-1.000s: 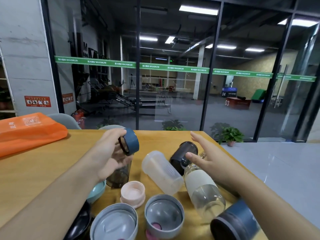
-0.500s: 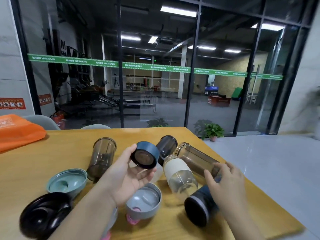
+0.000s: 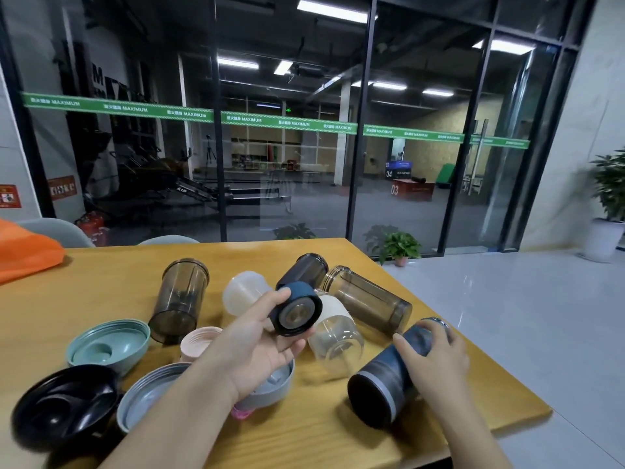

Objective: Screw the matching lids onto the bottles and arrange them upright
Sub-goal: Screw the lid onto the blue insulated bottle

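On the table point(image 3: 101, 299), no bottle is capped yet; your left hand point(image 3: 257, 343) is pinching a blue lid point(image 3: 297, 313); your right hand point(image 3: 436, 360) is gripping the blue bottle point(image 3: 382, 384).

Glass wall point(image 3: 291, 137), wood table point(image 3: 111, 286), ceiling lights point(image 3: 333, 10)

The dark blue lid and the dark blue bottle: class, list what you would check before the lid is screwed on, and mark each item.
1. Lid held: ok, left hand grips dark blue lid.
2. Bottle held: ok, right hand grips dark blue bottle.
3. Bottle upright: not ok, it lies on the table.
4. Colours match: ok.
5. Bottle mouth free: cannot tell, hand covers it.
6. Lid thread clean: cannot tell.
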